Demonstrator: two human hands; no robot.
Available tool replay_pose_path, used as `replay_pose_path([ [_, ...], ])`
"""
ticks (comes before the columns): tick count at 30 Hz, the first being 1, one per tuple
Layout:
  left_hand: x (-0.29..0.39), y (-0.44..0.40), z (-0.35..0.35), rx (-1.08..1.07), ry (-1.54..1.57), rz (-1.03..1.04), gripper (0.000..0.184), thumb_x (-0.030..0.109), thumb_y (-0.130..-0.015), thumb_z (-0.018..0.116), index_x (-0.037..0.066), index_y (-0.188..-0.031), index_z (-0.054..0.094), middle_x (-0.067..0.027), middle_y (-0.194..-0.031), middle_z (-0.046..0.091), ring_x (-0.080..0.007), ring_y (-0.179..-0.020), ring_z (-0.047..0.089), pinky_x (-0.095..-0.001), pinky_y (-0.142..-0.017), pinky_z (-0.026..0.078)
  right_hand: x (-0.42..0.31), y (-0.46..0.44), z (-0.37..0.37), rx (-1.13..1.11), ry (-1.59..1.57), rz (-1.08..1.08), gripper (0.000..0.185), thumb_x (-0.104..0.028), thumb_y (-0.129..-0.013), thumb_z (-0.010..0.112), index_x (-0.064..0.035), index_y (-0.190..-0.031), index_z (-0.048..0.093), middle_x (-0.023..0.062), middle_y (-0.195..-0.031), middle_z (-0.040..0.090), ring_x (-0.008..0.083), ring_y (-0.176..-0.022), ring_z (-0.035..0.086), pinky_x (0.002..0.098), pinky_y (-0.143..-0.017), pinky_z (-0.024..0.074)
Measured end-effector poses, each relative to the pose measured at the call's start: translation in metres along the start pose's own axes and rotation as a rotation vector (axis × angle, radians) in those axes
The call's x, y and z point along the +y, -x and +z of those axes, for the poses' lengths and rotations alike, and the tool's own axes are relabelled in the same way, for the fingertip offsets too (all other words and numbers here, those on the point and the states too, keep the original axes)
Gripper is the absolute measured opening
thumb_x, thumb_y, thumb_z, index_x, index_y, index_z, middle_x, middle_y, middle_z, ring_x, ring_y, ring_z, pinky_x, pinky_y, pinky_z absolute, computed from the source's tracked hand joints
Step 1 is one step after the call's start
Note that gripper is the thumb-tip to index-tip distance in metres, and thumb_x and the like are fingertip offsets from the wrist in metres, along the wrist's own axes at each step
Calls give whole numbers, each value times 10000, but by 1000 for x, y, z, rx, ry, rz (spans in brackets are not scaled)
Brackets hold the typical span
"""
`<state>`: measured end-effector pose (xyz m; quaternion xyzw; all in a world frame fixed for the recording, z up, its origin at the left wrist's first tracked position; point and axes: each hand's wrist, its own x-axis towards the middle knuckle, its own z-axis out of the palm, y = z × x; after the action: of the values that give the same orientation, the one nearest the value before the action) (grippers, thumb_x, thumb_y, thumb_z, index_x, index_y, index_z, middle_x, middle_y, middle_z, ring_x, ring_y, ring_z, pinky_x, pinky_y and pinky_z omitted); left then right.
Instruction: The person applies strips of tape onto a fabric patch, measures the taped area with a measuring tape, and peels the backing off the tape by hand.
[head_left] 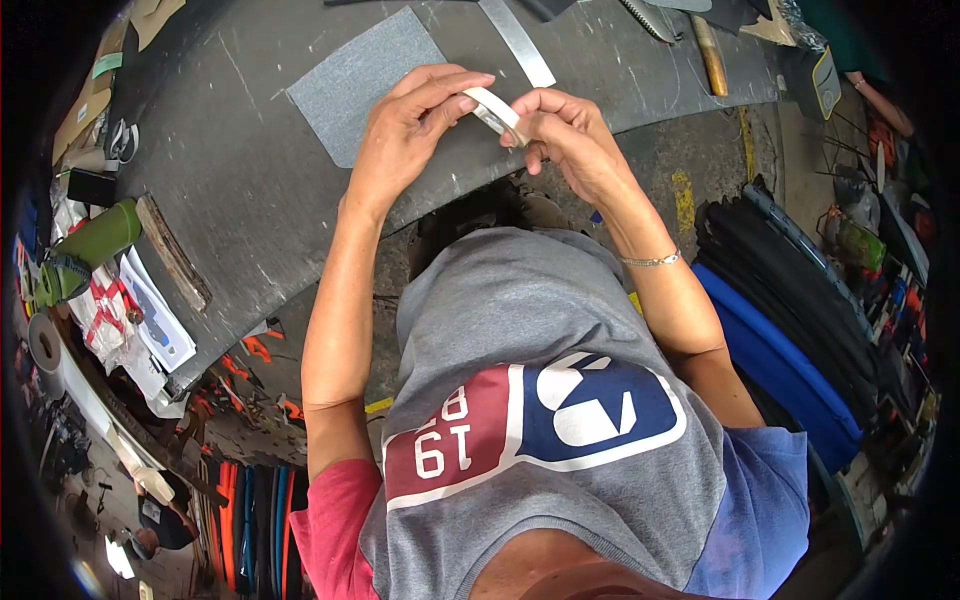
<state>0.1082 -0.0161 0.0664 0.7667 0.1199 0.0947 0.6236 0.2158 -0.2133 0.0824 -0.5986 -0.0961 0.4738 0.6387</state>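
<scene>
At our far left, a green cylindrical case (105,240) lies by the edge of the desk (245,185), with a worn wooden strip (172,252) and some printed sheets (157,312) just beside it; we can leave all three alone. Nearer the middle, a grey rectangular sheet (365,80) lies on the desk, partly behind our arm, and it is best kept from creasing under the wrist.

Our left grip (415,108) is closed on the white ring-shaped roll (494,107), fingers over its upper end and thumb against the near side. The roll is between our two hands, tilted, raised in front of us by the near edge of the desk. We would do well to hold it lightly by its rim, so the ring is not squashed out of round. Beyond it lies a flat metal strip (520,48), apart from the fingers. Our right grip (565,130) pinches the lower end, the other fingers curled; small fingertip movements should serve better here than pulling, with the left side kept steady. Farther right, a wooden handle (710,55) rests near the desk's edge, well apart from our hands.
</scene>
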Motion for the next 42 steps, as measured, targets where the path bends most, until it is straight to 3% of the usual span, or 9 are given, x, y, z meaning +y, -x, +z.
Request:
replay_pose_path([
  [6,1,1,1,-5,-66,9,238,214,-963,716,221,-1185,801,2,-1139,712,-164,-975,674,-333,-820,539,7,-4,-6,-23,-38,-106,146,-91,-932,604,8,-963,706,80,-925,700,151,-823,700,313,-764,622],
  [11,0,4,-1,-35,-114,62,246,128,-984,690,143,-1214,777,-28,-1182,688,-145,-966,665,-284,-800,576,9,-2,-5,-21,-23,-74,150,-65,-937,588,32,-962,700,71,-927,689,154,-860,697,333,-788,630],
  [21,-14,16,9,-41,-54,30,250,141,-996,686,127,-1231,768,-25,-1190,689,-144,-935,663,-295,-808,570,21,5,-18,-78,-9,-29,176,-67,-952,591,22,-1032,721,68,-976,717,141,-833,692,300,-797,595],
  [26,-22,29,14,-52,195,-239,273,169,-1012,676,111,-1270,745,-13,-1240,681,-124,-906,656,-287,-819,571,16,16,-16,-116,323,-76,253,-108,-961,649,5,-1172,732,22,-990,772,97,-821,684,247,-758,526],
  [29,-7,38,23,218,46,-195,260,179,-1000,696,105,-1242,759,-43,-1258,706,-148,-963,684,-301,-859,567,22,21,-12,-73,511,-201,287,-127,-957,680,-2,-1210,732,15,-935,789,75,-796,666,245,-717,503],
  [32,8,50,26,141,-146,-21,242,171,-982,716,99,-1205,774,-80,-1251,733,-180,-1036,710,-327,-904,563,25,25,-5,-10,560,-200,283,-158,-950,712,-14,-1192,749,80,-853,782,73,-701,632,293,-647,501],
  [34,13,53,31,157,-239,57,210,149,-954,740,74,-1145,786,-100,-1162,765,-229,-1057,729,-343,-918,562,28,24,-2,-8,608,-211,274,-168,-947,722,-29,-1181,757,118,-821,769,74,-655,618,315,-616,500],
  [37,11,54,34,192,-429,204,184,130,-923,763,59,-1091,791,-78,-1077,783,-246,-971,746,-352,-874,576,21,25,5,14,706,-179,284,-193,-936,741,-52,-1182,761,175,-791,729,129,-603,635,332,-595,499],
  [42,23,55,36,195,-580,175,149,120,-880,789,62,-1017,784,-53,-998,778,-243,-881,744,-357,-815,583,12,29,13,29,903,-281,264,-221,-933,725,-60,-1141,749,194,-757,688,340,-620,656,421,-621,524],
])
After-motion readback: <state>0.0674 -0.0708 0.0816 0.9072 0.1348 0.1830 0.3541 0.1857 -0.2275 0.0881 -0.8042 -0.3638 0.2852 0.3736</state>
